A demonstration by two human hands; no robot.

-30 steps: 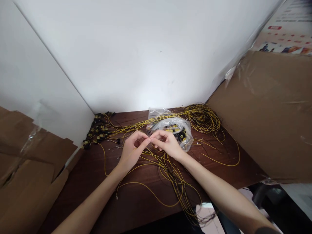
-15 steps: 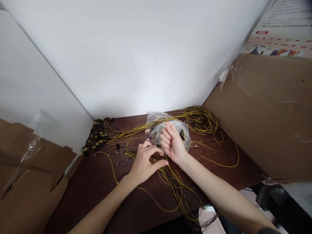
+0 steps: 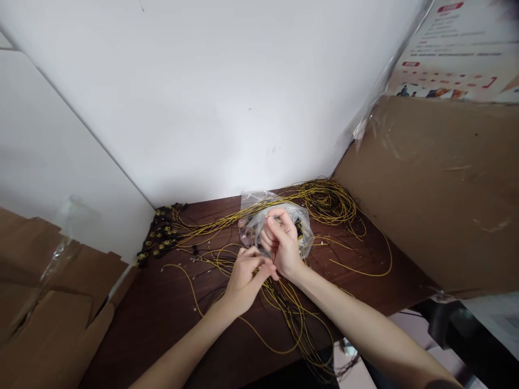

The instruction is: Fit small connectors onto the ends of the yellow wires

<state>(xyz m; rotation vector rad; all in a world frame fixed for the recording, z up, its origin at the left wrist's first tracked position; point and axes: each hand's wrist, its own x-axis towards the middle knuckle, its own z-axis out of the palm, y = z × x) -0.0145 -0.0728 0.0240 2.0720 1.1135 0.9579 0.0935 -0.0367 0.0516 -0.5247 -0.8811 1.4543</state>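
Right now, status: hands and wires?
Left hand: half-closed, beside right hand. Right hand: curled, partly hiding plastic bag. Yellow and black wires: spread below; grip on any unclear.

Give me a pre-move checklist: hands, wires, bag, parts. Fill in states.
1. Both hands visible: ok; left hand lower, right hand raised beside it.
2. Secure pinch: cannot tell; anything between the fingertips is too small.
3. Right hand off the plastic bag: cannot tell; they overlap in view.
4. Front wires untangled: not ok; they cross, some running past the table edge.
5. Coiled wires on table: ok.
6. Black-and-yellow parts grouped: ok, far left.
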